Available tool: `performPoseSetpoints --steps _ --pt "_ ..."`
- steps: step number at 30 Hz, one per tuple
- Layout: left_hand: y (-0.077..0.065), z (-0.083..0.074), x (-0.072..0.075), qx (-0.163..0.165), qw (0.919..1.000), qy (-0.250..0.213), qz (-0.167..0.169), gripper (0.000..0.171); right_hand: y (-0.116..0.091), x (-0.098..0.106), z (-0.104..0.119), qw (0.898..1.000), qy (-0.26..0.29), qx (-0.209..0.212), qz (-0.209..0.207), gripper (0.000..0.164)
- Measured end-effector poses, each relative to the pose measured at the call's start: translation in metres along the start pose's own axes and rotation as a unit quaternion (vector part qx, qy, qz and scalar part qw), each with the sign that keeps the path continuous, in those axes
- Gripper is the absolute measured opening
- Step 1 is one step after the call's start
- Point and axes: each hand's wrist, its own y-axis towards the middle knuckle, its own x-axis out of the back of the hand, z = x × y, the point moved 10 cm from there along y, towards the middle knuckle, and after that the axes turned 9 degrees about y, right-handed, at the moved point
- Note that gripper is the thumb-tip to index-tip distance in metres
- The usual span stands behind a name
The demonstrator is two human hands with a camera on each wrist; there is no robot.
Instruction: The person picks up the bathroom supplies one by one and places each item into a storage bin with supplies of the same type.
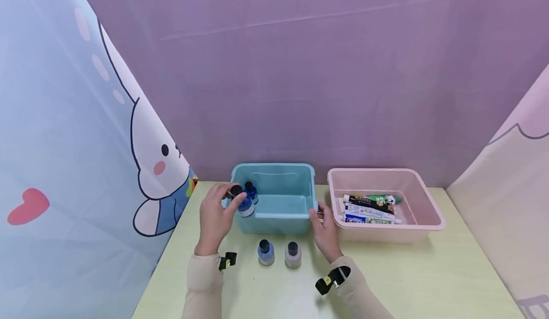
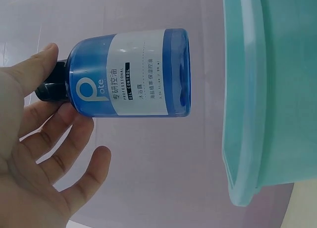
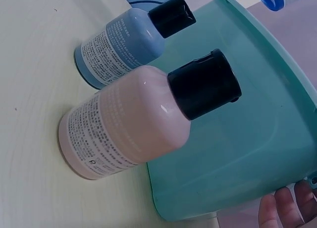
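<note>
My left hand pinches the black cap of a small blue bath bottle between thumb and fingers. The bottle hangs upright over the front left rim of the teal bin, and its white label shows in the left wrist view. Inside the bin's left end stands another dark blue bottle. With thumb and fingers, my right hand grips the bin's right end below the rim. A light blue bottle and a pale pink bottle, both black-capped, stand upright on the table before the bin.
To the right of the teal bin is a pink bin with several toothpaste tubes lying in it. Both stand on a pale table. A purple cloth hangs behind, with printed cloths at both sides.
</note>
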Motion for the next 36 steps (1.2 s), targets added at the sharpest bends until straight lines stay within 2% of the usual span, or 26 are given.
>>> performPoseSetpoints --steps 7,17,27,36 --pt "0.012 -0.004 -0.006 -0.011 0.9998 -0.003 0.015 0.037 -0.002 0.0 0.003 1.0 0.004 0.011 0.001 0.057" --pt "0.035 -0.002 -0.034 0.009 0.9963 -0.022 0.082 0.036 0.0 0.0 0.0 1.0 0.003 -0.005 0.004 0.059" --pt "0.052 -0.006 -0.052 -0.009 0.9912 0.025 0.13 0.038 0.002 0.0 0.004 1.0 0.0 0.012 0.006 0.056" --pt "0.065 0.003 -0.07 -0.011 0.981 0.072 0.18 0.041 0.001 0.0 0.003 1.0 -0.004 0.011 0.006 0.056"
